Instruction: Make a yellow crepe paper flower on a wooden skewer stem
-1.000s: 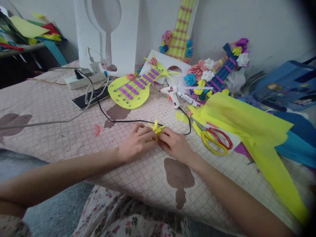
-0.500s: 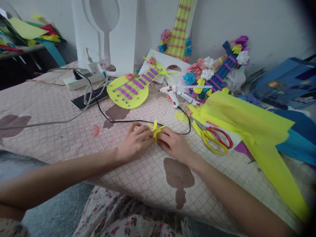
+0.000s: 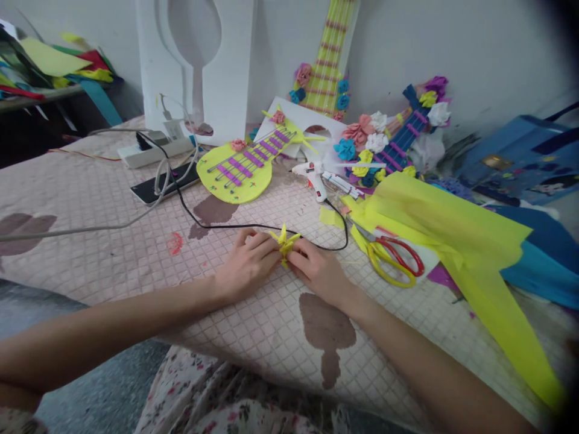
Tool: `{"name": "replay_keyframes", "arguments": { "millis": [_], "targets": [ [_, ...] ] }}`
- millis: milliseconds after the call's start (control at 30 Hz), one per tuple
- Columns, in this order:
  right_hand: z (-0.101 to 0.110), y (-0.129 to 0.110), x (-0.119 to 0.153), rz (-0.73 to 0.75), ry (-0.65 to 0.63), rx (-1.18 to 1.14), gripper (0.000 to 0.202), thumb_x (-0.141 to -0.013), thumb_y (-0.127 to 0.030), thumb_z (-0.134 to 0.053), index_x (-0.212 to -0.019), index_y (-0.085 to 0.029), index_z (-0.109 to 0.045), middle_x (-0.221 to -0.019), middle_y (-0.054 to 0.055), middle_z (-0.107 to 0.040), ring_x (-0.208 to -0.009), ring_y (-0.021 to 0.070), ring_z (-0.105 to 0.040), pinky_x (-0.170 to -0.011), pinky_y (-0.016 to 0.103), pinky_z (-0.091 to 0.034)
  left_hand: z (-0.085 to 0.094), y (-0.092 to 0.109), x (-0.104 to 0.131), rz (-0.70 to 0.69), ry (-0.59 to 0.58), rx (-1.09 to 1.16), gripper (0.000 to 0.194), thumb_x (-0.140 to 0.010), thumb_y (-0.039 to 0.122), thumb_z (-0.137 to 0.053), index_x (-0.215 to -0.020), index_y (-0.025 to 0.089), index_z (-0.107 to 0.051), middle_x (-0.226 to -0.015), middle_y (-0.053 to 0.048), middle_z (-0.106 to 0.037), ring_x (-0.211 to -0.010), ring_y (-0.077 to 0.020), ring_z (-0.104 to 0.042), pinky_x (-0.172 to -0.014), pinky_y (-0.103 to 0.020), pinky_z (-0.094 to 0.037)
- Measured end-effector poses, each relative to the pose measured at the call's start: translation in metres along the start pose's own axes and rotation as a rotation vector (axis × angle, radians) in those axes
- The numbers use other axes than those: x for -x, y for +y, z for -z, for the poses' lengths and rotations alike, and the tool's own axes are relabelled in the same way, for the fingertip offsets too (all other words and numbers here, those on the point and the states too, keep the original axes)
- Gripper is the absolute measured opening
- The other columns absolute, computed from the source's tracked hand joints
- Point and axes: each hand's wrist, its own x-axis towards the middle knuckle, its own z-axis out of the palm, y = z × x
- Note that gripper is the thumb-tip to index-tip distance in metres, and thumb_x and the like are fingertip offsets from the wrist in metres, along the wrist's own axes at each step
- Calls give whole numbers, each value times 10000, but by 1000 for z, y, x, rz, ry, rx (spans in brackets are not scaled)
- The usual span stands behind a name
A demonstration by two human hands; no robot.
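Between my hands, just above the table covering, is a small yellow paper flower (image 3: 284, 241) with pointed petals that stick up and outward. My left hand (image 3: 254, 260) pinches it from the left side. From the right, the fingers of my right hand (image 3: 316, 265) close on its other edge. My fingertips hide the lower part of the flower. A thin black cord passes right behind it and leads to a white glue gun (image 3: 312, 178) farther back.
Scissors (image 3: 393, 259) with red and yellow handles lie to the right, beside a big yellow crepe paper sheet (image 3: 452, 211). A yellow paper guitar (image 3: 239, 175) rests behind my hands. At the back left are a power strip (image 3: 149, 155) and a phone (image 3: 151, 187).
Both hands stay on the yellow flower, with only slight finger movement. Its petals have shifted a little. The whole view has tilted slightly.
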Motion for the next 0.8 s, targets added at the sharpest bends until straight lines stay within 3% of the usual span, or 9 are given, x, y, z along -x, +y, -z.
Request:
{"name": "replay_keyframes", "arguments": {
  "millis": [400,600,800],
  "targets": [
    [-3,2,2,26,48,32,171,-916,-169,-448,-872,-170,-613,-946,73,-616,-822,158,-587,-693,272,-474,0,-4,1,24,-14,8,97,-908,219,-515,-880,196,-606,-918,-17,-650,-926,-186,-533,-879,-399,-309],
    [-4,2,3,-23,67,-14,174,-922,-245,-458,-881,-164,-606,-944,73,-611,-790,155,-594,-666,273,-470,-1,-2,2,17,-15,-62,97,-902,192,-515,-861,171,-600,-889,-22,-644,-906,-189,-528,-879,-399,-319],
    [-5,2,3,-9,74,33,155,-906,-168,-461,-848,-170,-605,-912,63,-619,-770,146,-588,-673,261,-464,0,-2,1,28,-12,-40,99,-901,200,-512,-881,176,-606,-901,-24,-646,-916,-197,-531,-879,-411,-319]
  ]
}}
